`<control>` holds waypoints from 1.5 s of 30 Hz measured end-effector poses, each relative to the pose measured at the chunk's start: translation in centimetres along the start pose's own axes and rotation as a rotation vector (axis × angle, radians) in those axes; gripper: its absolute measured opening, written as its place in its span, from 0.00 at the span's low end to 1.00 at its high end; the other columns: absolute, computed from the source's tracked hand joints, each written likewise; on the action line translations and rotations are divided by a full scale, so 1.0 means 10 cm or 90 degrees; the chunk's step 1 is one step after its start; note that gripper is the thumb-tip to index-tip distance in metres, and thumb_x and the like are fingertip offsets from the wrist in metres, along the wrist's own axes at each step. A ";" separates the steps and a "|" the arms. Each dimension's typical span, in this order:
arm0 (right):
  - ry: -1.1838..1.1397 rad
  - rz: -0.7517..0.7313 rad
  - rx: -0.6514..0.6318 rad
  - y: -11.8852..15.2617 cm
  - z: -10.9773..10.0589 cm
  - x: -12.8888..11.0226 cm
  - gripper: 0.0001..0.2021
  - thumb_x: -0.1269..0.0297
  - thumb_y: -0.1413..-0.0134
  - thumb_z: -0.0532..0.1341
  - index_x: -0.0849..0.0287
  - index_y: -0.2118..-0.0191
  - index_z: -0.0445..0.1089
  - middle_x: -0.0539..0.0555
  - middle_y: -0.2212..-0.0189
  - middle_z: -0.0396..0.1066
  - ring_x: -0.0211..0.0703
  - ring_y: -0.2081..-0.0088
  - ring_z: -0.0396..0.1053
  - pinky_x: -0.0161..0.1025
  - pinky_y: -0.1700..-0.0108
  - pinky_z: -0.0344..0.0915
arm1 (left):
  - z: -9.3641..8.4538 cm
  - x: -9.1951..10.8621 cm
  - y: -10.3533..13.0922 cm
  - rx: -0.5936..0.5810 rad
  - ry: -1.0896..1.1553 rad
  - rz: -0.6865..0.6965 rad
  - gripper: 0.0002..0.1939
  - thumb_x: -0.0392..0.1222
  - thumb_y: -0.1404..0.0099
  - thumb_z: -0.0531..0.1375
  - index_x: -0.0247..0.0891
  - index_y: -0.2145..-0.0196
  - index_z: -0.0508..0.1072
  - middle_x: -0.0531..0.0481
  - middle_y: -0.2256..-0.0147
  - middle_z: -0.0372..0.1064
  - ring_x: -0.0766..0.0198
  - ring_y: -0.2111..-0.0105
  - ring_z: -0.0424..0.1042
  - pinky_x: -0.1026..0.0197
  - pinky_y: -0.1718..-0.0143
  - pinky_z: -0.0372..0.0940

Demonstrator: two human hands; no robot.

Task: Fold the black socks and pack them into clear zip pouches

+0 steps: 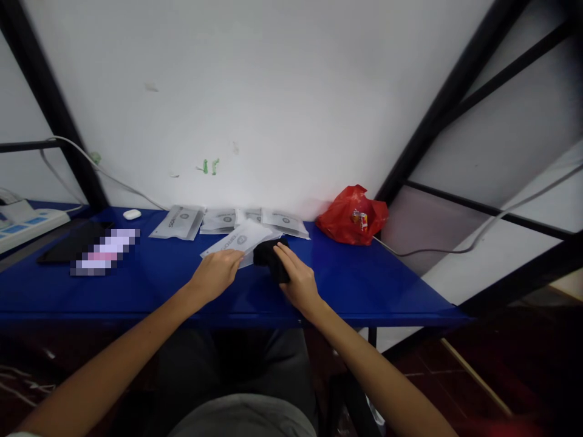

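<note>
So the black cloth bundle point(272, 261) is held just above the blue desk point(382, 276), near the front-middle, right up against the R end of a frosted pouch point(248, 235) w/ dark print on it. Can't tell if any of it's inside tbh. R hand point(300, 282) is clamped on the bundle, fingers over the top, & L hand point(217, 273) has the pouch's lower L edge pinched btwn fingers & thumb. Right behind that there's a row of similar pouches point(286, 222) lying flat along the wall point(282, 97), some overlapping, w/ one more pouch point(180, 223) at the L end of the row. R of the row is a crumpled red plastic bag point(341, 212) w/ some small colorful pkg showing thru the opening. Way over L: small white case point(132, 214) near the back, then a black tablet point(68, 244) & a pixelated-out item point(104, 252) overlapping it, plus a white power strip point(36, 227) at the far L. White cable point(113, 177) hangs along the wall down to behind the pouches, black metal frame point(421, 136) on both sides.
</note>
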State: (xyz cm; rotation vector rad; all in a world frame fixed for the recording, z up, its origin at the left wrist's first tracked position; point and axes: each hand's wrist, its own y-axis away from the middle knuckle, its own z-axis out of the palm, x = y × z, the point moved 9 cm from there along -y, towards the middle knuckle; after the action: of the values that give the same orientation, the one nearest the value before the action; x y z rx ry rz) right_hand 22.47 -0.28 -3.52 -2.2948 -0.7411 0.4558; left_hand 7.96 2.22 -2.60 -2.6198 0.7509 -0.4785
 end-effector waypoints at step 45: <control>0.032 -0.189 -0.305 -0.34 1.01 -0.34 0.16 0.78 0.46 0.53 0.68 0.51 0.68 0.65 0.53 0.70 0.51 0.47 0.66 0.46 0.44 0.62 | 0.14 0.23 0.12 -0.111 -0.083 0.059 0.15 0.30 0.34 0.46 0.37 0.54 0.68 0.45 0.60 0.70 0.60 0.58 0.70 0.59 0.58 0.65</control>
State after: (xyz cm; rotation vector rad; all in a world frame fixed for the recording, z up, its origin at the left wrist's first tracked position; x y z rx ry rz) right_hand 13.52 4.67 -7.99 -2.5529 -1.2495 0.0853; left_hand 9.85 0.32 -3.88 -2.7284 0.9013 -0.2234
